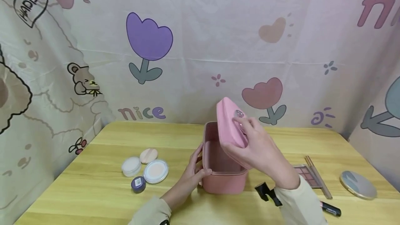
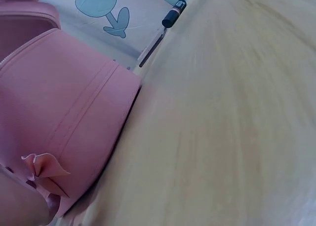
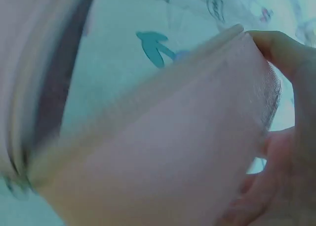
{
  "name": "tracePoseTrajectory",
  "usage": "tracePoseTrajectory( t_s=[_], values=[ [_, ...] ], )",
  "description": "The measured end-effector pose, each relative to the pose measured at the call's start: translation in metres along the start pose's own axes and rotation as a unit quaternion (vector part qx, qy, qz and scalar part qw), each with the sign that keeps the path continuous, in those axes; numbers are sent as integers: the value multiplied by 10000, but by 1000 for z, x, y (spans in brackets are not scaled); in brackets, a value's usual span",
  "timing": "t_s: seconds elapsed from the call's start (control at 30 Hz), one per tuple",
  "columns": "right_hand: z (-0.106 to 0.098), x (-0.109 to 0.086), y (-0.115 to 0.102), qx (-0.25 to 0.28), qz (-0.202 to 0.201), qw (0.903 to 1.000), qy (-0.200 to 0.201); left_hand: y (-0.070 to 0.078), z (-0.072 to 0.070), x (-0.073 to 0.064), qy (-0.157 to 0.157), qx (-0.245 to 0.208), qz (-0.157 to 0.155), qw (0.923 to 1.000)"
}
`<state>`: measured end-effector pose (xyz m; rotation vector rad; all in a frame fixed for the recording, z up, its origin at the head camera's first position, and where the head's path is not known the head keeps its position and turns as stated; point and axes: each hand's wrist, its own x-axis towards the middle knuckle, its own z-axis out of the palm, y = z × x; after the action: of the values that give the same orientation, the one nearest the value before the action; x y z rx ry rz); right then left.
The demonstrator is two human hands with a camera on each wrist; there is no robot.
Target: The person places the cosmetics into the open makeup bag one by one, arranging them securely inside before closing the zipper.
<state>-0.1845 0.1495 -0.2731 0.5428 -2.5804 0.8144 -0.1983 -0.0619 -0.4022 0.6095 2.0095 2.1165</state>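
Observation:
A pink cosmetic case [image 1: 223, 183] stands on the table with its lid [image 1: 229, 124] tilted steeply up at the right side. My left hand [image 1: 187, 178] grips the case's left side, thumb at the front rim. In the left wrist view, part of that hand [image 2: 22, 201] shows beside a small pink bow [image 2: 45, 165] on the case wall [image 2: 74, 97]. My right hand [image 1: 257, 148] holds the lid by its edge and top, near a shiny ornament [image 1: 239, 114]. The right wrist view shows thumb and fingers spread around the lid [image 3: 163, 147]. The visible interior is bare pink lining.
Left of the case lie a powder puff [image 1: 148, 156], a white round jar [image 1: 131, 166], a round compact [image 1: 156, 171] and a small dark-lidded pot [image 1: 138, 184]. To the right are an eyeshadow palette [image 1: 307, 175], a slim tube [image 1: 318, 176], a round cushion case [image 1: 358, 184] and a black-capped tube [image 1: 330, 208].

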Motion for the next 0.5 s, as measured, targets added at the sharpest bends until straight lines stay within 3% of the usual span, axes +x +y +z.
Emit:
tracePoseTrajectory(
  t_s=[0.13,0.37,0.5],
  values=[
    [-19,-2,12,193,215,9990,-339,-1,-1,0,-57,6,30,10000],
    [-40,-2,35,1037,234,9924,-626,-2,-1,1,-72,43,90,9999],
    [-53,-5,47,1162,359,9884,-914,-2,0,1,-53,-24,97,9999]
  ],
)
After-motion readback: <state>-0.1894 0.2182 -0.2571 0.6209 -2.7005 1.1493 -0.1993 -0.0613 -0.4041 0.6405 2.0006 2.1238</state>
